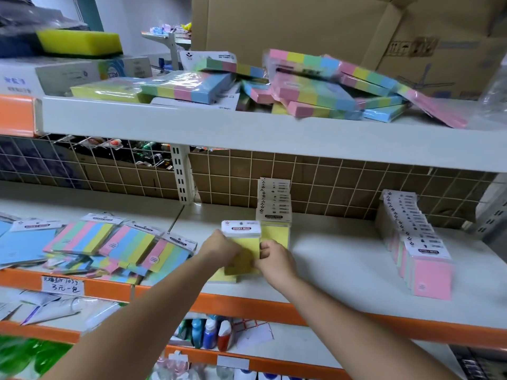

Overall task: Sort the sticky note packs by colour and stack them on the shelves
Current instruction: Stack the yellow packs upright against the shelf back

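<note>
Item, centre frame: yellow sticky note pack, light, stiff, film-slick, which we pinch by its side edges, left hand and right hand.

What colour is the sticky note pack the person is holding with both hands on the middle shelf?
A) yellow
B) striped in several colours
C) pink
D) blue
A: the pack gripped between the left hand and the right hand is plain yellow under its white header card, and it sits in front of the upright row of yellow packs.
</note>
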### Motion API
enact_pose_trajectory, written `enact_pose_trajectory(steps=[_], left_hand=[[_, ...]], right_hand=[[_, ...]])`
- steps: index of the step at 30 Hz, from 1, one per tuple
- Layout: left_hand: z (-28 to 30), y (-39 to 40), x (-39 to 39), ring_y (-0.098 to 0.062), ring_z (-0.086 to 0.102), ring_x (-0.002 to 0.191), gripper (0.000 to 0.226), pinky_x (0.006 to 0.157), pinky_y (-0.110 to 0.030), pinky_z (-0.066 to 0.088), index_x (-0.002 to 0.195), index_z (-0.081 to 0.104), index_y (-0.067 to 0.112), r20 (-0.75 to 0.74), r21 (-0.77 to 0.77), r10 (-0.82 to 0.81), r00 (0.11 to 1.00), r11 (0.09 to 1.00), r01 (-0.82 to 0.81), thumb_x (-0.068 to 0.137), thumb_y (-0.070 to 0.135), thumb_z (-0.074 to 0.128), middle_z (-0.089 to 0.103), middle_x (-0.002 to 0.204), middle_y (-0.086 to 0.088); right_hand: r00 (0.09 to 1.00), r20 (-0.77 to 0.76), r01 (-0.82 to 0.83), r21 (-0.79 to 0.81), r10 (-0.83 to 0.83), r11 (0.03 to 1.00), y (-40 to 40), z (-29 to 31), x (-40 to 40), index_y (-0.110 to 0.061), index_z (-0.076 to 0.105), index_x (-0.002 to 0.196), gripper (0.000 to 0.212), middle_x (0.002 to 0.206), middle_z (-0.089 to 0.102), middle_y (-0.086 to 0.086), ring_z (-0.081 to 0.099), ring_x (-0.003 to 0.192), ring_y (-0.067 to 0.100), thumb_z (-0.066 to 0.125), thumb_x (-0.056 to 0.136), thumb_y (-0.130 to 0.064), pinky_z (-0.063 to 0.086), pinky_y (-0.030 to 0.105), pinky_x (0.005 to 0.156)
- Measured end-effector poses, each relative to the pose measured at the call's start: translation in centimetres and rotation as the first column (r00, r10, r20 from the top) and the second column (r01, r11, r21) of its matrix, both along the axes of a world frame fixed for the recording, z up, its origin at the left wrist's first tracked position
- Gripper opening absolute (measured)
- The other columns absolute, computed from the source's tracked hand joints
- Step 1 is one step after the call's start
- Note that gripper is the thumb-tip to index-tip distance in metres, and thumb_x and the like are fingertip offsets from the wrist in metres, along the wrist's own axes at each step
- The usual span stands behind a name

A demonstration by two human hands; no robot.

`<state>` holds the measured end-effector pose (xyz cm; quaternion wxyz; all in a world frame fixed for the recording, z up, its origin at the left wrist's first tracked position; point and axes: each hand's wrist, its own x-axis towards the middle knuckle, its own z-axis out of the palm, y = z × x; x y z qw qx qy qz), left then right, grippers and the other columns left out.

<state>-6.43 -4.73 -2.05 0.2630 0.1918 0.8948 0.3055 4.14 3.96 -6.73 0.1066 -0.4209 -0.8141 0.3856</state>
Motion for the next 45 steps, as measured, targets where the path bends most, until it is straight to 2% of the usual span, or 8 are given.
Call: enact_pose_trajectory(steps=[5,10,13,18,21,29,35,45], left_hand=[[-1.0,2.4,1.8,-0.032,0.057,0.099,0.024,0.076,-0.034,0.045,0.112,0.049,0.007,-0.163,0.110,-0.105,0.981,0.986,0.123,0.088,0.009,0.047,0.055,0.116,-0.016],[-2.5,3.8,3.2,-0.027,0.054,0.092,0.019,0.074,-0.028,0.041,0.105,0.052,0.008,-0.213,0.163,-0.169,0.962,0.965,0.206,0.086,0.007,0.051,0.049,0.106,-0.009],[-3.6,4.0,3.4,-0.029,0.056,0.092,0.015,0.082,-0.036,0.049,0.097,0.047,0.014,-0.216,0.200,-0.177,0.960,0.954,0.221,0.085,0.008,0.054,0.046,0.098,-0.004],[-4.3,4.0,2.6,-0.030,0.055,0.100,0.029,0.069,-0.033,0.044,0.110,0.048,0.009,-0.259,-0.016,-0.238,0.936,0.970,0.242,0.086,0.021,0.059,0.047,0.114,-0.005],[-4.6,4.3,2.2,-0.030,0.055,0.103,0.028,0.075,-0.035,0.045,0.109,0.050,0.008,-0.285,-0.107,-0.265,0.921,0.964,0.244,0.089,0.025,0.057,0.048,0.117,-0.008],[-5.5,4.9,1.4,-0.030,0.052,0.112,0.028,0.083,-0.037,0.045,0.118,0.049,0.007,-0.307,-0.192,-0.311,0.899,0.946,0.262,0.094,0.021,0.049,0.046,0.123,-0.011],[-5.8,5.5,1.3,-0.029,0.047,0.115,0.032,0.089,-0.035,0.045,0.119,0.057,0.011,-0.314,-0.305,-0.400,0.861,0.901,0.307,0.093,0.012,0.040,0.040,0.125,-0.011],[-5.4,5.9,0.9,-0.030,0.055,0.109,0.029,0.082,-0.034,0.044,0.116,0.058,0.008,-0.264,-0.328,-0.405,0.875,0.891,0.313,0.094,0.015,0.041,0.039,0.127,-0.010]], right_hand=[[0.998,0.000,0.067,0.143,-0.068,0.987,2.2,0.5,2.0,-0.022,0.058,0.099,0.024,0.095,0.070,0.000,0.064,0.091,0.027,0.066,0.076,-0.020,0.046,0.030,0.067],[0.992,0.060,0.097,0.217,-0.113,0.971,3.7,0.1,3.1,-0.019,0.058,0.110,0.029,0.105,0.067,0.006,0.061,0.099,0.029,0.062,0.081,-0.017,0.045,0.029,0.072],[0.991,0.094,0.073,0.234,-0.097,0.970,4.1,-0.4,3.3,-0.018,0.055,0.117,0.033,0.111,0.066,0.007,0.061,0.104,0.029,0.063,0.084,-0.018,0.045,0.029,0.075],[0.989,0.106,0.075,0.245,-0.104,0.967,4.3,-0.9,3.0,-0.020,0.052,0.117,0.037,0.109,0.066,0.006,0.062,0.101,0.029,0.064,0.083,-0.018,0.046,0.031,0.075],[0.986,0.122,0.080,0.258,-0.114,0.963,4.5,-1.1,2.5,-0.022,0.050,0.116,0.035,0.108,0.066,0.004,0.062,0.100,0.028,0.064,0.084,-0.020,0.046,0.031,0.073],[0.968,0.191,0.115,0.231,-0.162,0.966,5.3,-1.3,1.9,-0.012,0.047,0.116,0.039,0.115,0.064,0.007,0.061,0.108,0.029,0.067,0.087,-0.029,0.047,0.031,0.080],[0.964,0.247,0.044,0.209,-0.096,0.977,6.0,-1.7,1.6,-0.014,0.060,0.112,0.031,0.111,0.068,0.005,0.061,0.107,0.027,0.066,0.086,-0.030,0.049,0.031,0.085],[0.960,0.269,0.028,0.156,-0.070,0.987,6.7,-1.5,1.5,-0.011,0.061,0.109,0.033,0.111,0.067,0.009,0.062,0.104,0.029,0.070,0.082,-0.028,0.048,0.031,0.081]])
